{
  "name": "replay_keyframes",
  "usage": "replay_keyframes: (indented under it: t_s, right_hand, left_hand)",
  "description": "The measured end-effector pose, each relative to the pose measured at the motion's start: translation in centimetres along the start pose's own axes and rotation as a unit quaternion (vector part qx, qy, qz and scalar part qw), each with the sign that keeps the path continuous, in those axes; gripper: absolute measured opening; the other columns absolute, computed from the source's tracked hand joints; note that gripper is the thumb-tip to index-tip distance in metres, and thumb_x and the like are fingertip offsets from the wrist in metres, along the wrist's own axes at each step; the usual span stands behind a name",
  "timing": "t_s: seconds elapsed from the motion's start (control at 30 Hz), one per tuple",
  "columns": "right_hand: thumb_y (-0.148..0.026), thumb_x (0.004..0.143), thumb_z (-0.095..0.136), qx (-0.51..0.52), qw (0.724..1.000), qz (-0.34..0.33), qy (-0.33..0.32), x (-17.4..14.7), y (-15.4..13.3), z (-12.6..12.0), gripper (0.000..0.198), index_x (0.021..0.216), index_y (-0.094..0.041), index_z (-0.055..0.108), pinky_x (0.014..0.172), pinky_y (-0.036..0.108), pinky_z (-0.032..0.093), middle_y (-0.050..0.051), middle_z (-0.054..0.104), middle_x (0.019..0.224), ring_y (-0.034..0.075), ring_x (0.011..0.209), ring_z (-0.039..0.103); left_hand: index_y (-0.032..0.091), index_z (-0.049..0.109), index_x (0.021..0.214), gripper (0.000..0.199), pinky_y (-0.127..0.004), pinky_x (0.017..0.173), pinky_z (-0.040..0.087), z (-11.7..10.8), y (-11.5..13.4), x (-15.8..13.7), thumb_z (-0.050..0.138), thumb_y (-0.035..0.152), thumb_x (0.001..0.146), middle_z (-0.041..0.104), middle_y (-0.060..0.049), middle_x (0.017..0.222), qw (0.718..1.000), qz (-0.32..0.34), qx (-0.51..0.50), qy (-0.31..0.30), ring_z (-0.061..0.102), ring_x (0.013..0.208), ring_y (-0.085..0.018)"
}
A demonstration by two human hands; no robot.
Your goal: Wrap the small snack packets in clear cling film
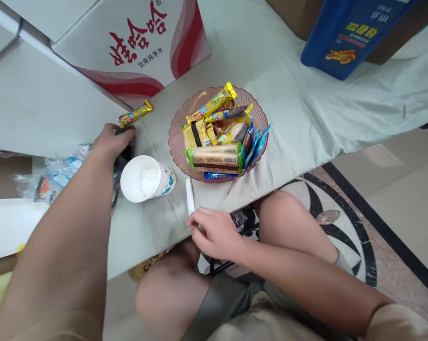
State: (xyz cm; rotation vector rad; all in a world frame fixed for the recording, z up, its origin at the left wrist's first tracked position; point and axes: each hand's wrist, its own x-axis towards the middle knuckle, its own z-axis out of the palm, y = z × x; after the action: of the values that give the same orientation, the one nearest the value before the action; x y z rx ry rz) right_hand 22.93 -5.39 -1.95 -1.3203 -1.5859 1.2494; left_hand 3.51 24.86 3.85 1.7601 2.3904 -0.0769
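- Now the left hand (111, 141) reaches far across the table (288, 109), fingers curled over a dark object (125, 147) that is mostly hidden; whether it is gripped, I cannot tell.
- Just right of that hand stands a white paper cup (148, 178).
- Beyond it, a yellow snack stick (135, 113) lies beside a white and red box (135, 42).
- Nearer, the right hand (215, 233) rests at the table's near edge, fingers loosely bent, touching a white paper slip (190, 195).
- Right of the cup, a pink bowl (176, 135) holds wrapped snacks (221, 137).
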Motion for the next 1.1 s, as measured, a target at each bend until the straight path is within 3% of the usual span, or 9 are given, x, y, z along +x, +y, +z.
replay_keyframes:
  t_s: [0.23, 0.43, 0.57, 0.73, 0.8, 0.87, 0.97, 1.03, 1.1]
  right_hand:
    - [-0.02, 0.082, 0.05, 0.016, 0.999, -0.004, 0.049, -0.6, 0.4, 0.9, 0.016, 0.09, -0.021, 0.063, 0.068, 0.028, 0.037, 0.002, 0.068, 0.087, 0.015, 0.068, 0.055]
    - [-0.02, 0.079, 0.05, 0.013, 0.997, -0.026, 0.076, -1.2, 1.0, 1.5, 0.014, 0.086, -0.021, 0.062, 0.065, 0.029, 0.037, 0.001, 0.066, 0.082, 0.015, 0.064, 0.053]
    - [-0.022, 0.079, 0.049, 0.044, 0.995, -0.032, 0.085, -1.3, 1.2, 1.3, 0.013, 0.086, -0.021, 0.06, 0.064, 0.028, 0.038, 0.0, 0.063, 0.078, 0.013, 0.059, 0.049]
    - [-0.022, 0.08, 0.047, 0.06, 0.993, -0.038, 0.091, -1.4, 1.1, 0.9, 0.012, 0.084, -0.021, 0.058, 0.062, 0.028, 0.039, -0.001, 0.061, 0.074, 0.013, 0.057, 0.047]
    - [-0.021, 0.08, 0.047, 0.047, 0.993, -0.047, 0.097, -1.4, 1.1, 0.6, 0.012, 0.084, -0.021, 0.058, 0.062, 0.028, 0.04, 0.0, 0.061, 0.074, 0.014, 0.058, 0.049]
    - [-0.02, 0.081, 0.047, 0.013, 0.992, -0.07, 0.106, -1.3, 1.1, 0.4, 0.013, 0.086, -0.02, 0.059, 0.065, 0.029, 0.042, 0.002, 0.063, 0.077, 0.016, 0.064, 0.054]
    - [-0.019, 0.084, 0.048, -0.075, 0.983, -0.129, 0.106, -1.0, 1.2, 0.4, 0.019, 0.094, -0.019, 0.064, 0.078, 0.034, 0.046, 0.008, 0.068, 0.091, 0.022, 0.085, 0.062]
    - [-0.018, 0.087, 0.048, -0.146, 0.972, -0.162, 0.086, -0.8, 1.4, 0.6, 0.027, 0.107, -0.019, 0.067, 0.09, 0.04, 0.045, 0.013, 0.069, 0.113, 0.027, 0.105, 0.062]
    - [-0.018, 0.089, 0.05, -0.219, 0.958, -0.176, 0.06, -0.8, 1.6, 0.9, 0.035, 0.12, -0.02, 0.065, 0.1, 0.045, 0.04, 0.013, 0.063, 0.138, 0.031, 0.126, 0.054]
  left_hand:
    - [0.009, 0.06, 0.131, 0.047, -0.045, 0.116, 0.036, -2.5, -7.9, -7.5, 0.05, 0.035, 0.094, 0.059, -0.014, 0.133, 0.984, 0.108, 0.04, 0.136, 0.051, 0.128, -0.027]
    - [0.01, 0.058, 0.135, 0.06, -0.05, 0.119, 0.035, 0.4, -16.5, -13.1, 0.062, 0.04, 0.084, 0.057, -0.019, 0.14, 0.99, 0.122, 0.073, 0.011, 0.047, 0.137, -0.037]
    - [0.017, 0.048, 0.147, 0.067, -0.051, 0.118, 0.036, 3.0, -18.7, -15.3, 0.06, 0.028, 0.082, 0.039, -0.02, 0.157, 0.991, 0.118, -0.003, 0.065, 0.039, 0.145, -0.038]
    - [0.019, 0.066, 0.113, 0.04, -0.043, 0.101, 0.05, 3.0, -19.1, -17.4, 0.065, 0.025, 0.074, 0.068, -0.011, 0.107, 0.967, 0.044, -0.211, 0.136, 0.064, 0.107, -0.029]
    - [0.021, 0.064, 0.102, 0.029, -0.033, 0.079, 0.055, 2.6, -18.8, -18.6, 0.065, 0.028, 0.074, 0.067, -0.004, 0.09, 0.901, -0.01, -0.409, 0.145, 0.065, 0.084, -0.021]
    - [0.022, 0.062, 0.095, 0.022, -0.025, 0.058, 0.049, 2.4, -18.0, -20.1, 0.062, 0.035, 0.077, 0.065, -0.002, 0.082, 0.776, -0.054, -0.619, 0.108, 0.061, 0.068, -0.016]
    - [0.022, 0.06, 0.085, 0.026, -0.022, 0.052, 0.043, 3.1, -15.6, -22.5, 0.059, 0.047, 0.081, 0.062, -0.001, 0.072, 0.608, -0.086, -0.789, -0.002, 0.057, 0.06, -0.013]
    - [0.022, 0.06, 0.083, 0.032, -0.023, 0.057, 0.046, 4.1, -13.3, -23.8, 0.058, 0.053, 0.085, 0.064, -0.002, 0.075, 0.561, -0.075, -0.822, -0.057, 0.058, 0.064, -0.013]
    - [0.022, 0.063, 0.084, 0.035, -0.024, 0.064, 0.048, 5.3, -10.9, -24.7, 0.057, 0.056, 0.086, 0.067, -0.004, 0.085, 0.547, -0.017, -0.834, -0.075, 0.058, 0.07, -0.012]
